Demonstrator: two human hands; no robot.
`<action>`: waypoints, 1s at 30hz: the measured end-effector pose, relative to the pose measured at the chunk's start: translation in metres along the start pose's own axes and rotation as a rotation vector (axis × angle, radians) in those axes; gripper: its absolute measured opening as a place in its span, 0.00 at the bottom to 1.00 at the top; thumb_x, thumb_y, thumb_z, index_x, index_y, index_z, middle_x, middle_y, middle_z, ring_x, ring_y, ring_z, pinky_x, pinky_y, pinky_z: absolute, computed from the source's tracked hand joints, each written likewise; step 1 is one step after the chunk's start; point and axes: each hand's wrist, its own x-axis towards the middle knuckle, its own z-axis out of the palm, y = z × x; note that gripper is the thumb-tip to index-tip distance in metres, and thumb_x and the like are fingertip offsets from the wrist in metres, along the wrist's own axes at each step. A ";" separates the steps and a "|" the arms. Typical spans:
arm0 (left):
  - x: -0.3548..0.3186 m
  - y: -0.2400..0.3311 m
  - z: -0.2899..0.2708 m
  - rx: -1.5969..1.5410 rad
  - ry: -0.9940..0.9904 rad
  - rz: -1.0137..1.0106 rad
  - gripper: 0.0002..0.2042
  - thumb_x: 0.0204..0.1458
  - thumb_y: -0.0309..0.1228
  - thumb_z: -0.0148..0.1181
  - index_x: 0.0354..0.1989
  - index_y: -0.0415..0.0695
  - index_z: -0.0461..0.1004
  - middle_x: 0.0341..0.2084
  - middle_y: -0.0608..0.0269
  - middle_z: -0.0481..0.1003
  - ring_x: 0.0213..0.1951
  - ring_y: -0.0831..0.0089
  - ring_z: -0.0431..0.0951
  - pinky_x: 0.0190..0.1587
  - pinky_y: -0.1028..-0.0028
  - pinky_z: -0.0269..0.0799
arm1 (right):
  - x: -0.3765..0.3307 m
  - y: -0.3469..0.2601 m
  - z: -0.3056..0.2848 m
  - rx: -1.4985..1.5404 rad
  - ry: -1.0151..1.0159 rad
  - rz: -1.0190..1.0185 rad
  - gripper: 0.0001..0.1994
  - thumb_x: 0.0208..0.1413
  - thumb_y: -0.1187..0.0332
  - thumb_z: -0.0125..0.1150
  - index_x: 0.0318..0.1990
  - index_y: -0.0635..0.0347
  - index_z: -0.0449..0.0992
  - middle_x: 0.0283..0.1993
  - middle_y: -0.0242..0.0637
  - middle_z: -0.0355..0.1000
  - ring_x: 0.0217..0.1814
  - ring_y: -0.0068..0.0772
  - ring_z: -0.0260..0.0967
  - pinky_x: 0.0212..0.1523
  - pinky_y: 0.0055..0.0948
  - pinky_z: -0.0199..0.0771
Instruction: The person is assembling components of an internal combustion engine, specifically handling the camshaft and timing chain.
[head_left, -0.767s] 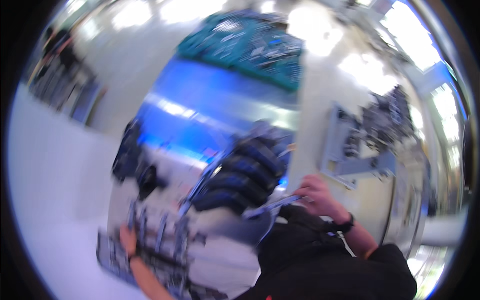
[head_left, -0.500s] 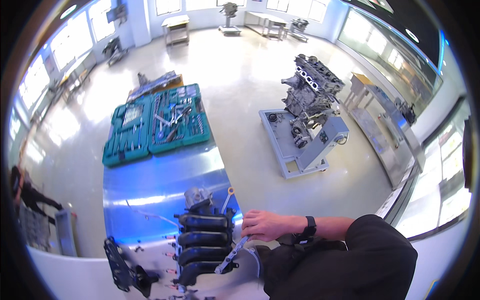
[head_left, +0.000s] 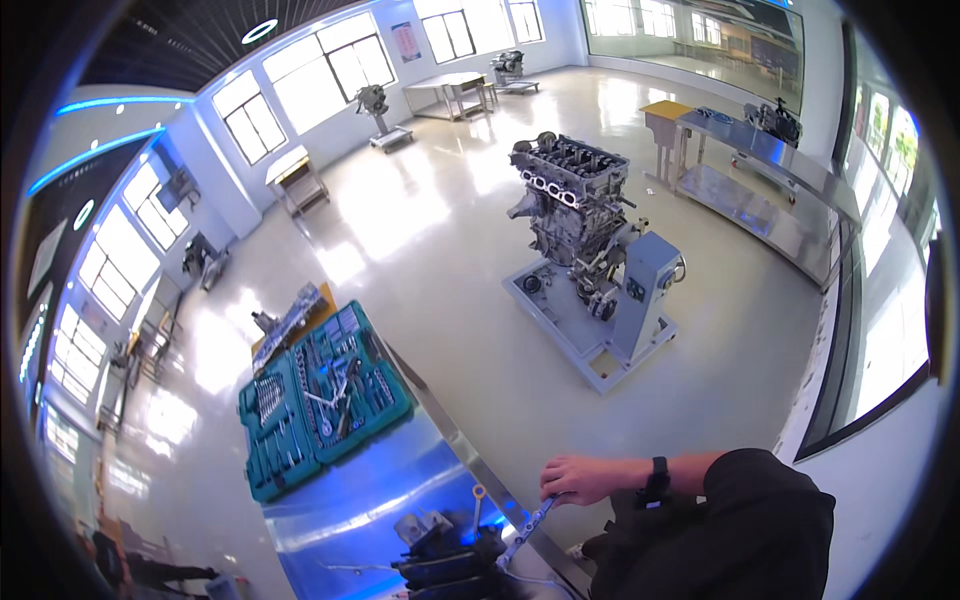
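My right hand [head_left: 580, 480] is closed around the upper end of a slim silver metal bar with holes along it [head_left: 524, 532]. The bar slants down to the left over the bench edge, its lower end beside the black intake manifold [head_left: 455, 568]. A grey metal throttle body [head_left: 424, 530] sits at the manifold's far end. Just past the manifold, a rod with a gold-coloured ring end [head_left: 479, 493] lies on the steel bench [head_left: 345, 500]. My left hand is out of view.
A green tool case [head_left: 325, 400] lies open at the bench's far end, with a metal part [head_left: 290, 325] behind it. An engine on a wheeled stand [head_left: 575, 210] stands ahead. Another steel bench [head_left: 760, 150] is at right. A person's dark-clothed legs [head_left: 165, 572] show at lower left.
The view has tilted up and turned right, so the bench and manifold sit lower in the picture. My right hand still holds the silver bar.
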 end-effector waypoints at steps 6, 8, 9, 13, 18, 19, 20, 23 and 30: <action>0.028 0.098 0.040 -0.039 -0.052 0.092 0.18 0.55 0.39 0.58 0.42 0.33 0.74 0.31 0.43 0.77 0.35 0.49 0.76 0.40 0.60 0.71 | -0.005 0.046 -0.028 -0.016 -0.015 -0.012 0.10 0.52 0.66 0.64 0.41 0.52 0.76 0.41 0.32 0.70 0.49 0.39 0.66 0.53 0.40 0.64; 0.037 0.133 0.053 -0.034 -0.063 0.093 0.18 0.55 0.39 0.58 0.42 0.33 0.74 0.31 0.43 0.77 0.34 0.49 0.76 0.40 0.60 0.71 | -0.003 0.068 -0.039 -0.023 0.008 -0.046 0.10 0.51 0.66 0.64 0.41 0.52 0.76 0.41 0.31 0.70 0.50 0.39 0.65 0.54 0.40 0.63; 0.041 0.154 0.060 -0.040 -0.072 0.099 0.18 0.55 0.39 0.59 0.42 0.33 0.74 0.31 0.43 0.77 0.34 0.49 0.76 0.40 0.60 0.71 | -0.003 0.080 -0.047 -0.029 0.022 -0.073 0.10 0.51 0.66 0.64 0.41 0.52 0.76 0.41 0.31 0.69 0.50 0.39 0.65 0.56 0.40 0.63; 0.059 0.221 0.081 -0.029 -0.084 0.092 0.18 0.55 0.38 0.59 0.41 0.33 0.74 0.30 0.43 0.77 0.33 0.49 0.76 0.39 0.60 0.71 | -0.010 0.130 -0.091 0.008 0.075 -0.060 0.10 0.51 0.66 0.64 0.41 0.52 0.76 0.40 0.31 0.69 0.52 0.39 0.65 0.57 0.40 0.63; 0.085 0.294 0.101 -0.008 -0.100 0.076 0.17 0.54 0.38 0.59 0.41 0.33 0.74 0.29 0.44 0.77 0.32 0.50 0.76 0.38 0.61 0.71 | -0.032 0.200 -0.168 -0.046 0.202 0.091 0.09 0.51 0.66 0.62 0.41 0.53 0.75 0.41 0.33 0.68 0.50 0.39 0.64 0.54 0.40 0.63; 0.091 0.308 0.104 -0.004 -0.106 0.072 0.17 0.54 0.38 0.59 0.41 0.33 0.74 0.29 0.44 0.77 0.32 0.50 0.76 0.38 0.61 0.71 | -0.036 0.212 -0.183 -0.062 0.246 0.106 0.09 0.51 0.67 0.63 0.40 0.54 0.75 0.41 0.34 0.68 0.50 0.39 0.64 0.52 0.40 0.64; 0.097 0.320 0.108 0.005 -0.109 0.070 0.17 0.54 0.37 0.59 0.41 0.33 0.74 0.29 0.44 0.77 0.32 0.50 0.76 0.38 0.61 0.71 | -0.040 0.221 -0.199 -0.060 0.249 0.122 0.09 0.51 0.67 0.63 0.40 0.54 0.75 0.41 0.34 0.68 0.50 0.39 0.64 0.52 0.40 0.64; 0.124 0.349 0.117 0.020 -0.127 0.054 0.16 0.54 0.37 0.59 0.41 0.33 0.74 0.29 0.45 0.77 0.32 0.51 0.76 0.38 0.61 0.71 | -0.052 0.243 -0.253 -0.081 0.302 0.287 0.11 0.49 0.69 0.65 0.40 0.55 0.75 0.42 0.34 0.68 0.50 0.41 0.63 0.49 0.36 0.66; 0.239 0.386 0.209 -0.069 -0.145 0.312 0.13 0.54 0.33 0.60 0.39 0.33 0.75 0.24 0.48 0.77 0.26 0.56 0.75 0.32 0.65 0.70 | -0.051 0.294 -0.324 -0.301 0.510 0.476 0.13 0.46 0.70 0.68 0.40 0.51 0.76 0.41 0.30 0.67 0.50 0.37 0.63 0.58 0.43 0.64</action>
